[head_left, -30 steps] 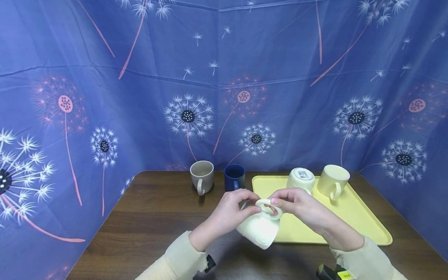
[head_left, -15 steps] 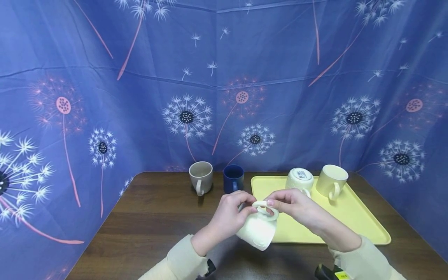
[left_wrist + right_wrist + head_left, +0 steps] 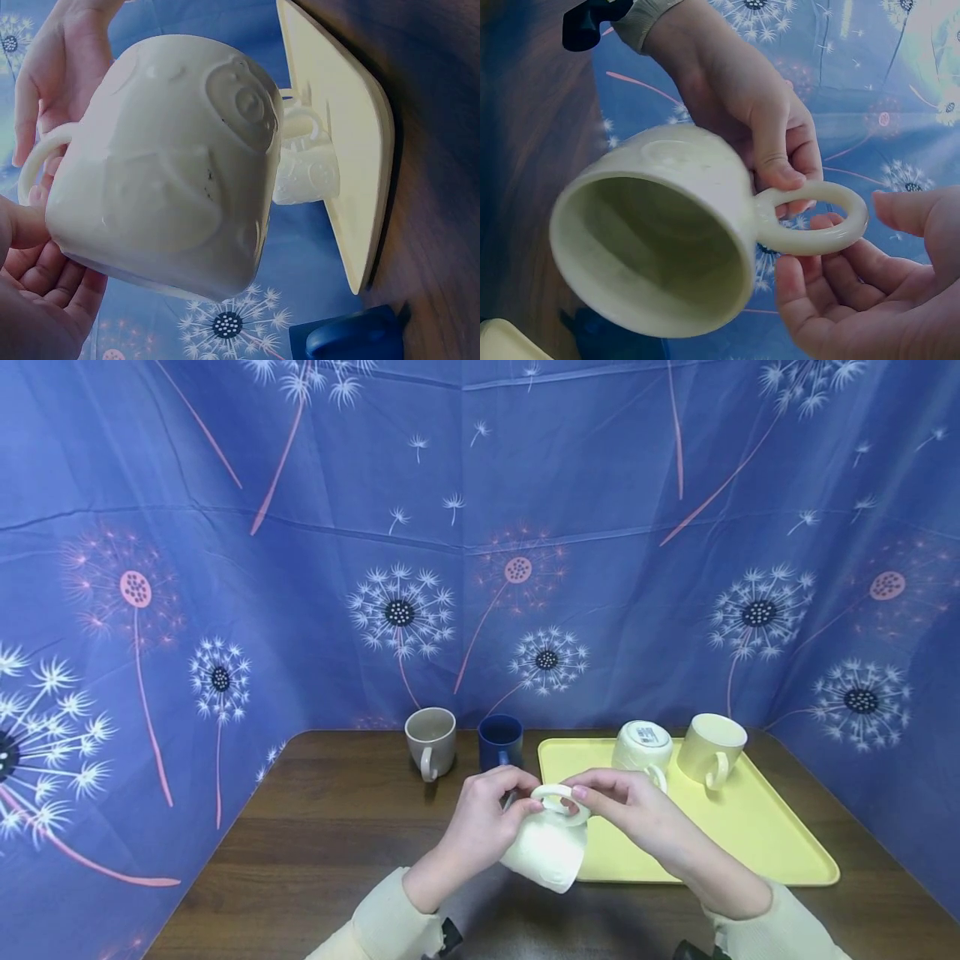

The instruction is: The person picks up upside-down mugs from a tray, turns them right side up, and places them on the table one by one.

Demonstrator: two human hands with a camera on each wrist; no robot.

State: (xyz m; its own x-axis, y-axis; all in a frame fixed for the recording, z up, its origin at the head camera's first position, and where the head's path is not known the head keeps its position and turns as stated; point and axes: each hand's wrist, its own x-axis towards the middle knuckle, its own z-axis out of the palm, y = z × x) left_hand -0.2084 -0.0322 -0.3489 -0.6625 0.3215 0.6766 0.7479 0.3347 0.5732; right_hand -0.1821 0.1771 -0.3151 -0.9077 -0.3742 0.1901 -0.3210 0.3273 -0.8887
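Observation:
A cream mug (image 3: 546, 852) with raised figures is held tilted in the air, its ring handle (image 3: 562, 802) uppermost in the head view. My left hand (image 3: 480, 818) pinches the handle beside the mug's wall with thumb and fingers. Against the handle's outer curve, my right hand (image 3: 637, 814) has its loosely bent fingers touching the underside. Its thumb (image 3: 904, 210) stands slightly apart from the ring in the right wrist view. There, the mug's hollow inside (image 3: 660, 247) shows. The left wrist view looks at the embossed wall (image 3: 165, 172).
Behind the hands stand a grey mug (image 3: 431, 739) and a dark blue mug (image 3: 500, 739). A yellow tray (image 3: 750, 843) at right bears an upturned white mug (image 3: 641, 747) and a pale yellow mug (image 3: 711, 747). A blue dandelion cloth (image 3: 322, 568) hangs behind the wooden table (image 3: 315, 835).
Both hands have shifted a little to the left with the cream mug between them. The mugs on the table and tray stay in place.

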